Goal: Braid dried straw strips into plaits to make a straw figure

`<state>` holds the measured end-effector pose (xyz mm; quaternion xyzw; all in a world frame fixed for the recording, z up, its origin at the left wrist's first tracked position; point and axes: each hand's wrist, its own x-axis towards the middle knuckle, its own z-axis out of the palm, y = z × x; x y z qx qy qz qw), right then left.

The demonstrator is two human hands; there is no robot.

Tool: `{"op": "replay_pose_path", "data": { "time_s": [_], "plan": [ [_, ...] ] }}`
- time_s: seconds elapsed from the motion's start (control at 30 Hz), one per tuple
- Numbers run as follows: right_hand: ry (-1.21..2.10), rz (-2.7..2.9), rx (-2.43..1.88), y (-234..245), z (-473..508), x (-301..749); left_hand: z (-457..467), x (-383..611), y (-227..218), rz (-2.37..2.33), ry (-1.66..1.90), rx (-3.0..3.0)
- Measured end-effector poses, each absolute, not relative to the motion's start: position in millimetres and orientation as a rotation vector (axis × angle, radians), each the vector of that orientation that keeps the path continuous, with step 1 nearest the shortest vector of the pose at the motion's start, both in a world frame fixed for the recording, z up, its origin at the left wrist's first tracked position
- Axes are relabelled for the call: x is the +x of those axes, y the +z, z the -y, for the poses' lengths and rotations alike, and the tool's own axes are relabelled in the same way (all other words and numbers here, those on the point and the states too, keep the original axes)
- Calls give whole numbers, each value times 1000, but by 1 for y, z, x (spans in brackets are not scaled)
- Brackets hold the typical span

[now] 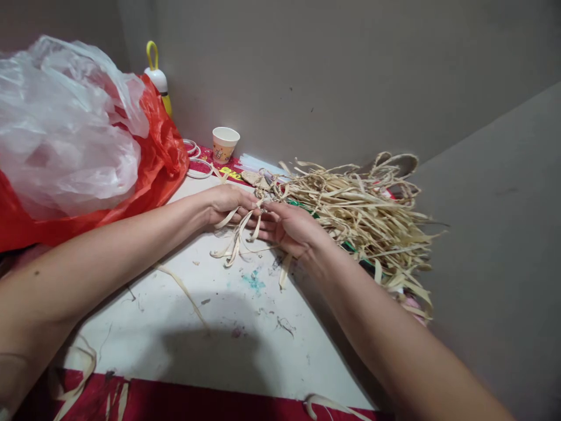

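Note:
My left hand [230,203] and my right hand [291,228] meet over a white, stained table [228,327]. The left hand's fingers are closed on several pale dried straw strips [236,240] that hang down onto the table. The right hand, palm partly up, pinches the same strips near the fingertips. A big loose pile of straw strips [363,216] lies just right of and behind my right hand.
A clear plastic bag [65,128] on a red plastic bag [162,158] fills the left. A paper cup [225,144], white rings [199,166] and a white-and-yellow bottle [158,76] stand at the back by the grey wall. Loose strips litter the table; a red cloth [175,406] covers the front edge.

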<state>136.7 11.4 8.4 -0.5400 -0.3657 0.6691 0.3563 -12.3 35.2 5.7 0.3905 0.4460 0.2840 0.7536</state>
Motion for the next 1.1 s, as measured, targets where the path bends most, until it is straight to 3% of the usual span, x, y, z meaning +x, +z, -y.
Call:
{"op": "replay_pose_path", "data": {
  "time_s": [0.1,0.3,0.87,1.1],
  "plan": [
    [1854,980,-1360,6,-12,135,-36,-13,5,-984,593,885],
    [1794,1224,-1452,3,-20,139,-37,-16,5,-983,563,922],
    [2085,1090,-1334,-7,-27,139,-35,-21,8,-1169,541,1424],
    [2024,1082,-1332,-14,-25,138,-36,-28,22,-1215,239,1636]
  ]
}}
